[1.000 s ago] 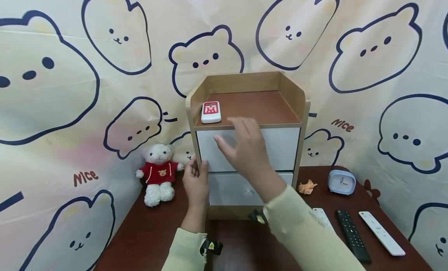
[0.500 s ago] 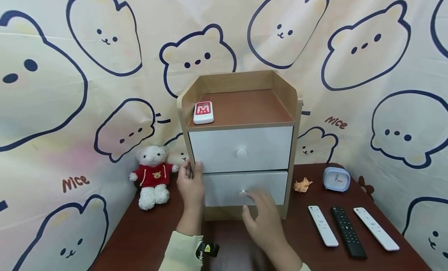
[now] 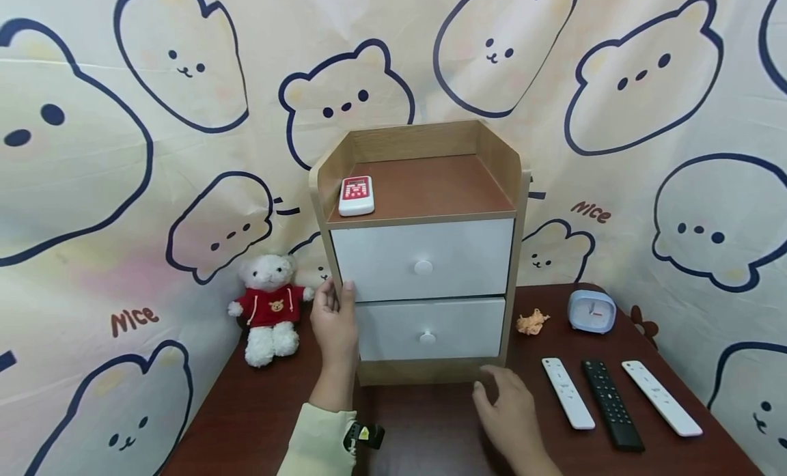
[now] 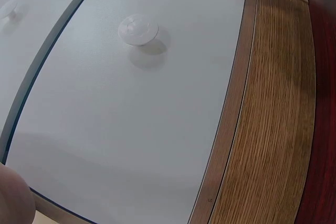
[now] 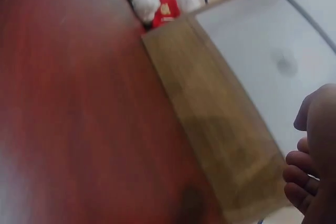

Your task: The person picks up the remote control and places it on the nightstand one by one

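"Where is the cabinet (image 3: 424, 289) placed?"
"It is stood upright on the table (image 3: 418, 428), both white drawers (image 3: 381, 264) pushed in."
"By what is it held?"
"Its left side panel (image 3: 332, 257) is gripped by the left hand (image 3: 335, 326), thumb at the front edge."
"And the right hand (image 3: 509, 409)?"
"Nothing is grasped by it; its fingers are loosely bent near the cabinet's lower right corner."
"What is placed nearby?"
"A calculator (image 3: 356, 196) is set on the top shelf (image 3: 436, 182), a teddy bear (image 3: 270, 308) beside the left hand."

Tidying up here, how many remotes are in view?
3, right of the cabinet: inner white remote, middle black remote, outer white remote. Closed drawers could hide more.
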A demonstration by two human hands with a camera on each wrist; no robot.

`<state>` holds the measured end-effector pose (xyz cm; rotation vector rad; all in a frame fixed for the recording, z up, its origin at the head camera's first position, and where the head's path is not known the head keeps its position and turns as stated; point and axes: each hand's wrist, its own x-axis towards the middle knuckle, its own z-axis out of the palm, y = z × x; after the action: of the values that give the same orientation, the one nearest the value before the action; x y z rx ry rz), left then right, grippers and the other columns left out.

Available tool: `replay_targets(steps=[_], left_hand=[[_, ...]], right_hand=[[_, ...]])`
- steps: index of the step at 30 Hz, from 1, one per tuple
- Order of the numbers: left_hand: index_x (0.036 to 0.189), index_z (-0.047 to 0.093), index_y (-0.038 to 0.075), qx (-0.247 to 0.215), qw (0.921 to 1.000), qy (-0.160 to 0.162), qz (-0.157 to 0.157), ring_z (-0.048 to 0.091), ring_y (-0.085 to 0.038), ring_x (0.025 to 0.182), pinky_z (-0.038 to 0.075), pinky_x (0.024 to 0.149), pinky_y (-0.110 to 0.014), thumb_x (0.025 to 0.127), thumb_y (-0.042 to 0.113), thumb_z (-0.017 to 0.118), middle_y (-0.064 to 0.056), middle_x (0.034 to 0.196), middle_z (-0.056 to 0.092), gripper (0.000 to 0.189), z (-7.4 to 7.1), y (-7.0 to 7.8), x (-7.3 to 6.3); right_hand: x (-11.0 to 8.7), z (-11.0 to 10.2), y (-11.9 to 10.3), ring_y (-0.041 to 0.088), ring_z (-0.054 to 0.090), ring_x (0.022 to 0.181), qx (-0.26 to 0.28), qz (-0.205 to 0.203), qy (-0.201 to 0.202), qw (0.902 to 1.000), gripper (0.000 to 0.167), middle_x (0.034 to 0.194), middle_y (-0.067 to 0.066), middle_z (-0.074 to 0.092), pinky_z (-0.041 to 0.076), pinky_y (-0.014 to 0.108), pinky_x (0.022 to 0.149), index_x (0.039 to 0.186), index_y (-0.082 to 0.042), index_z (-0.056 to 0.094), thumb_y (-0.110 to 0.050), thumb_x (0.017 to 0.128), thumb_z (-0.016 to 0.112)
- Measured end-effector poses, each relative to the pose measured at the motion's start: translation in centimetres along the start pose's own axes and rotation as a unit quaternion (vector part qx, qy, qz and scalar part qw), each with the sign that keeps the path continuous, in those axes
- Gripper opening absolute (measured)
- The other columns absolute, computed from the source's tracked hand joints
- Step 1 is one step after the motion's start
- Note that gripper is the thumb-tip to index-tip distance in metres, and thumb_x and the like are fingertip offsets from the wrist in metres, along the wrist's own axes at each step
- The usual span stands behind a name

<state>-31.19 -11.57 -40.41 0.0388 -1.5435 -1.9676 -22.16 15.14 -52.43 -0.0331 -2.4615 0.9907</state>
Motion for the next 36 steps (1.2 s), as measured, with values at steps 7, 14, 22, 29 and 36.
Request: replay_targets(steps=[7, 14, 22, 29, 36], left_hand=[[0.146, 0.06, 0.001, 0.003, 1.0, -0.004, -0.005, 0.055, -0.022, 0.147, 0.046, 0.118, -0.024, 0.107, 0.023, 0.073, -0.016, 0.152, 0.064, 0.046, 0.0, -0.1, 0.0], [0.147, 0.06, 0.003, 0.011, 0.9999, -0.002, -0.003, 0.056, -0.021, 0.146, 0.048, 0.115, -0.021, 0.107, 0.027, 0.074, -0.015, 0.151, 0.064, 0.048, -0.2, -0.4, 0.0], [0.147, 0.06, 0.003, 0.008, 0.9999, -0.007, -0.003, 0.057, -0.021, 0.144, 0.048, 0.113, -0.018, 0.107, 0.025, 0.073, -0.016, 0.15, 0.064, 0.047, -0.1, -0.6, 0.1], [0.148, 0.059, 0.003, 0.008, 0.9999, -0.011, -0.001, 0.056, -0.021, 0.145, 0.048, 0.112, -0.017, 0.107, 0.027, 0.074, -0.015, 0.151, 0.063, 0.049, -0.1, -0.6, 0.1], [0.147, 0.06, 0.003, 0.008, 0.9999, -0.01, 0.004, 0.056, -0.021, 0.145, 0.048, 0.113, -0.017, 0.107, 0.027, 0.074, -0.014, 0.152, 0.064, 0.049, -0.2, -0.6, 0.1]], right_hand=[[0.0, -3.0, 3.8, 0.048, 0.067, 0.123, -0.087, 0.091, -0.054, 0.9906, 0.044, 0.129, 0.027, 0.072, 0.054, 0.065, 0.101, 0.132, 0.001, 0.07, -0.028, 0.099, 0.073], [1.3, -6.1, 7.4, 0.05, 0.065, 0.112, -0.144, 0.147, -0.062, 0.9766, 0.054, 0.122, 0.035, 0.068, 0.053, 0.066, 0.092, 0.132, 0.01, 0.065, -0.03, 0.096, 0.076], [2.1, -8.1, 9.7, 0.059, 0.058, 0.122, -0.191, 0.178, -0.115, 0.9582, 0.073, 0.13, 0.044, 0.063, 0.041, 0.073, 0.111, 0.135, 0.021, 0.058, -0.035, 0.094, 0.081], [2.1, -8.0, 10.2, 0.065, 0.057, 0.124, -0.213, 0.187, -0.147, 0.9477, 0.076, 0.13, 0.047, 0.061, 0.045, 0.074, 0.108, 0.133, 0.026, 0.056, -0.033, 0.092, 0.082], [2.0, -8.0, 10.4, 0.061, 0.064, 0.113, -0.213, 0.199, -0.152, 0.9445, 0.068, 0.119, 0.044, 0.066, 0.053, 0.071, 0.097, 0.129, 0.024, 0.06, -0.027, 0.092, 0.083]])
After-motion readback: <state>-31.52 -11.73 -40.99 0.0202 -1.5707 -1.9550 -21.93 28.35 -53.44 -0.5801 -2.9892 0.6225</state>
